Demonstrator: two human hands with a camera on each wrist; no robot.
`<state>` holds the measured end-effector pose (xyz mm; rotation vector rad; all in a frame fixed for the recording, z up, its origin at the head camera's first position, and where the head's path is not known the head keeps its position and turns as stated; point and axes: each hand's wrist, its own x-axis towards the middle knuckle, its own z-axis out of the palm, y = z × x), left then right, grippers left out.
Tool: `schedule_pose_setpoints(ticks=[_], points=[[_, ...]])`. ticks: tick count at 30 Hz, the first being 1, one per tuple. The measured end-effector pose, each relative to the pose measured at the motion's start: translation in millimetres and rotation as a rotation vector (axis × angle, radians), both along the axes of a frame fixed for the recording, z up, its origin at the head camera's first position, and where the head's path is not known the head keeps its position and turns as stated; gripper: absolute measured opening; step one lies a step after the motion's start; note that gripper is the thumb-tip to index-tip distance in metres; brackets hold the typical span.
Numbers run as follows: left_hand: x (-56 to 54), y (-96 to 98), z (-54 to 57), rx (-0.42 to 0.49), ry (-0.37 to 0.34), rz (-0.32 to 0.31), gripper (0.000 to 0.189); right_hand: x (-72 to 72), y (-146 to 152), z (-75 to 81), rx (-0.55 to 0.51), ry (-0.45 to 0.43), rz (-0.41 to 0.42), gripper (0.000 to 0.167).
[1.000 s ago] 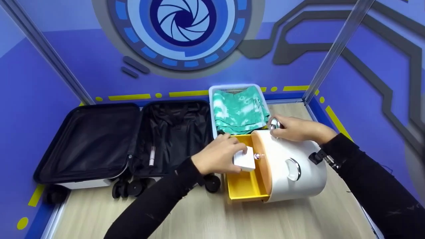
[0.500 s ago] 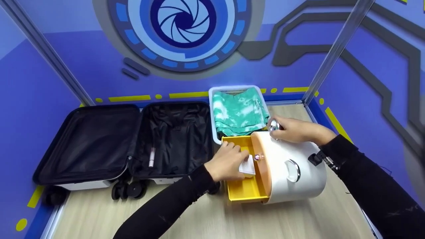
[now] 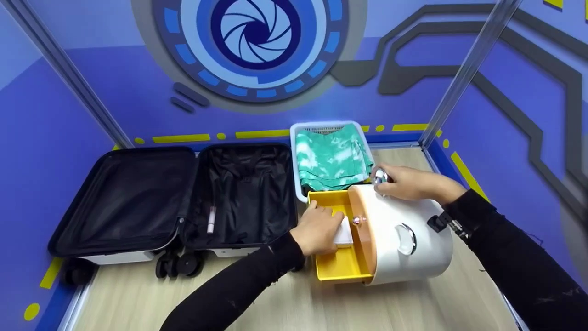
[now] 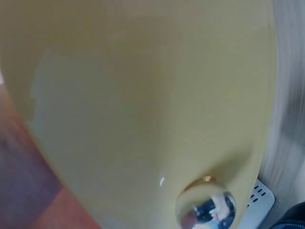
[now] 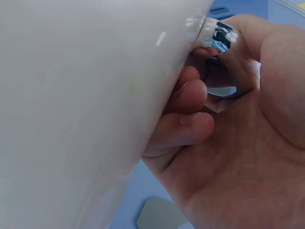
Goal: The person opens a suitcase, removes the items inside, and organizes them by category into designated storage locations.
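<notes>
My left hand [image 3: 317, 230] reaches down into the yellow drawer [image 3: 342, 271] and holds a small white box [image 3: 343, 233] inside it. The drawer is pulled out to the left from a white rounded storage case [image 3: 390, 269]. A shiny knob [image 3: 359, 220] sticks out of the case's peach front panel; in the left wrist view this panel [image 4: 119, 124] fills most of the picture, and the left hand is hidden there. On top of the case, my right hand [image 3: 409, 181] grips a chrome handle [image 5: 221, 40], its fingers curled round it in the right wrist view.
An opened suitcase [image 3: 243, 193] with black lining lies at left, a pink-white tube [image 3: 211, 219] in its right half. Behind the drawer stands a white basket [image 3: 296, 184] with folded green-and-white cloth [image 3: 333, 156]. Blue printed panels [image 3: 101, 101] enclose the wooden table [image 3: 271, 308].
My left hand has moved down and slightly right, lowering the white box into the drawer. The right hand keeps its grip on the handle, and the case stays in place.
</notes>
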<state>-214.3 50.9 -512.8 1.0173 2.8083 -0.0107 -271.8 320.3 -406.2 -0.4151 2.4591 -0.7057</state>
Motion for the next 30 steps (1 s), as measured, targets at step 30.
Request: schedule_pose_setpoints(ticks=[30], points=[[2.8,-109.8,-25.1,0.586,-0.258,0.065,0.024,-0.3,0.8,2.2,0.014,-0.019,-0.004,0.052]])
